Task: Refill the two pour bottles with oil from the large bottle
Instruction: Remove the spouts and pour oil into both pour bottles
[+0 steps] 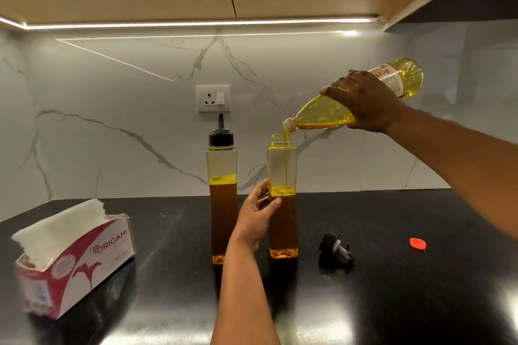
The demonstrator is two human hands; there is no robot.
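The large bottle [356,98] is tipped mouth-down over the open pour bottle [282,199], and a thin stream of oil [286,165] falls from its neck through the uncapped mouth to the liquid below. The right hand [364,103] grips the large bottle around its middle, fingers curled over the top; the thumb is hidden under the bottle, and the hand covers part of the label, so only a few red letters can be read. The open pour bottle stands upright on the black counter [392,302], a little more than half full. The left hand [256,216] holds it at the oil line, thumb pressed on the front face and fingers wrapped round the left side, their tips out of sight behind the bottle.

Just to the left stands the capped pour bottle [222,193], upright, black spout cap on, filled to about the same level. The left forearm crosses in front of its lower part and hides most of its base.

On the counter to the right of the open bottle lies a black spout cap [335,248] on its side, dark against the dark surface and hard to make out in detail. Further right lies a small red cap [417,243], well apart from both bottles.

At the left a tissue box [75,260] marked ORIGAMI sits near the counter edge, white tissue standing out of its top. A wall socket [213,98] is set in the marble backsplash behind the bottles
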